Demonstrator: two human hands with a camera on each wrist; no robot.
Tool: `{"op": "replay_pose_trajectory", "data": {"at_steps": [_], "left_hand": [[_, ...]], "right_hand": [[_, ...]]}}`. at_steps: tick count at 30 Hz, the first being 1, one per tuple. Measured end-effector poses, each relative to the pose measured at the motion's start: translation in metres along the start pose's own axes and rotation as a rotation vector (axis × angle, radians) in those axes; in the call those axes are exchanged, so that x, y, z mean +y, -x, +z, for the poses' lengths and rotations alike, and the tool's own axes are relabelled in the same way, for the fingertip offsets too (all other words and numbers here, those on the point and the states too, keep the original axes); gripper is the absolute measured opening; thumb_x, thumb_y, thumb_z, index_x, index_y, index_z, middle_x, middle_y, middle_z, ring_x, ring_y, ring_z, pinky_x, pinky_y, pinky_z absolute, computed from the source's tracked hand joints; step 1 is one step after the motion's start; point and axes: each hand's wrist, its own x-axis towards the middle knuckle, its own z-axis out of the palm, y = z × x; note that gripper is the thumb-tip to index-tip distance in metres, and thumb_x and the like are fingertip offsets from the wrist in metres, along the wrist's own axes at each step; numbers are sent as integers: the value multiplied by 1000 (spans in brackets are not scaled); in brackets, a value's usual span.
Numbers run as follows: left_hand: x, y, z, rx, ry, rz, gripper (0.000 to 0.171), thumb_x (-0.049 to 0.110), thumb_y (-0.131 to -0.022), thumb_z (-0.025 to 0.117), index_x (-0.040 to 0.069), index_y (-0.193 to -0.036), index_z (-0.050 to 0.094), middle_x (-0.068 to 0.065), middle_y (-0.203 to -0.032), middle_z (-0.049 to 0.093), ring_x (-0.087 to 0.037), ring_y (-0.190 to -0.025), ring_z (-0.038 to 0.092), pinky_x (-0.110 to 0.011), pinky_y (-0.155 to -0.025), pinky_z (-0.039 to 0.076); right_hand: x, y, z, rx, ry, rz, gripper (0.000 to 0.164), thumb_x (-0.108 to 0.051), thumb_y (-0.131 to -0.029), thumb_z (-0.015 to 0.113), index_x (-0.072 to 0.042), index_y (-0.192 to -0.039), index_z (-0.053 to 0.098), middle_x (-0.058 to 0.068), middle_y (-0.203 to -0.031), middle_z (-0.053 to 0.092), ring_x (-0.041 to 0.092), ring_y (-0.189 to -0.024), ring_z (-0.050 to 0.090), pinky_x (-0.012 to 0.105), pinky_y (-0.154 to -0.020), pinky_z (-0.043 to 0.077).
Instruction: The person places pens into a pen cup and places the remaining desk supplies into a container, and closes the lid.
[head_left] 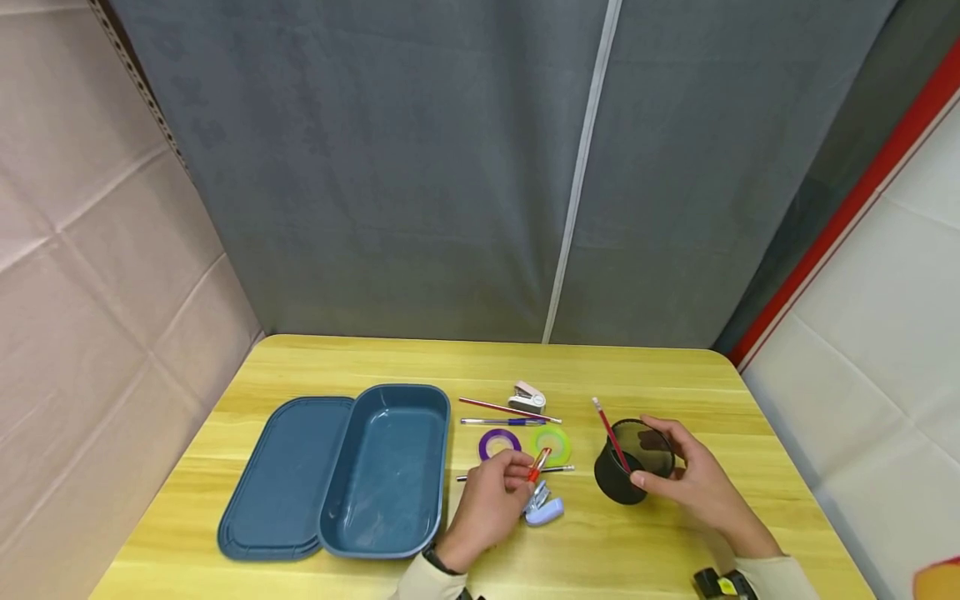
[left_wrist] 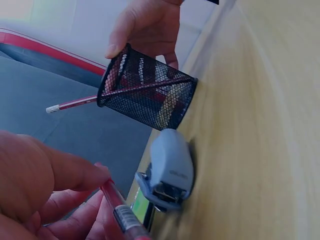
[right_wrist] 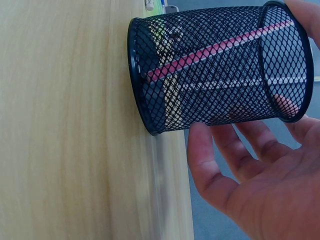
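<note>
My left hand (head_left: 491, 502) pinches a red pen (left_wrist: 125, 216) with a barcode label between thumb and fingertips. Beneath it lie a light-blue stapler (left_wrist: 171, 162) and a dark pencil (head_left: 558, 469). On the right, my right hand (head_left: 693, 483) grips the black mesh pen holder (right_wrist: 215, 105) round its rim and side. A red pencil (head_left: 611, 435) with a white end leans inside the holder, its top sticking out above the rim. In the left wrist view the pen holder stands upright on the table, just beyond the stapler.
Behind my left hand are a purple tape roll (head_left: 485, 442), a green tape roll (head_left: 564, 446), a blue pen (head_left: 495, 422), another red pencil (head_left: 495, 407) and a white stapler (head_left: 528, 397). A blue bin (head_left: 390, 475) and its lid (head_left: 281, 483) occupy the table's left side.
</note>
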Motion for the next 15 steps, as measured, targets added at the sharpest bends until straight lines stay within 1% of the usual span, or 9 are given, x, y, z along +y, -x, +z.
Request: {"op": "replay_pose_trajectory", "data": {"at_steps": [5, 9, 12, 15], "left_hand": [[7, 0, -1, -17, 42, -6, 25, 3, -91, 80, 8, -115, 75, -1, -101, 77, -10, -87, 73, -25, -81, 60], [12, -1, -1, -27, 61, -14, 25, 7, -93, 79, 11, -117, 75, 0, -102, 76, -8, -89, 72, -25, -82, 59], [15, -2, -1, -32, 91, -20, 28, 7, -92, 79, 12, -120, 75, 0, -103, 76, -9, -89, 72, -25, -80, 59], [19, -3, 0, -32, 129, -29, 32, 5, -91, 78, 10, -123, 74, -1, -104, 76, -9, -89, 73, -25, -77, 59]], "right_hand": [[-1, 0, 0, -1, -5, 0, 73, -14, -92, 83, -14, -156, 47, 15, -148, 56, 3, -115, 59, 29, -71, 55], [-1, 1, 0, 1, -4, -2, 74, -14, -92, 83, -14, -156, 47, 16, -147, 56, 4, -115, 59, 29, -71, 55], [-1, 1, 0, 2, 0, -1, 74, -15, -92, 83, -13, -156, 47, 16, -148, 56, 4, -116, 59, 29, -71, 55], [0, 0, 0, -7, -2, -1, 73, -15, -93, 83, -13, -157, 46, 16, -149, 55, 5, -116, 59, 29, -72, 55]]}}
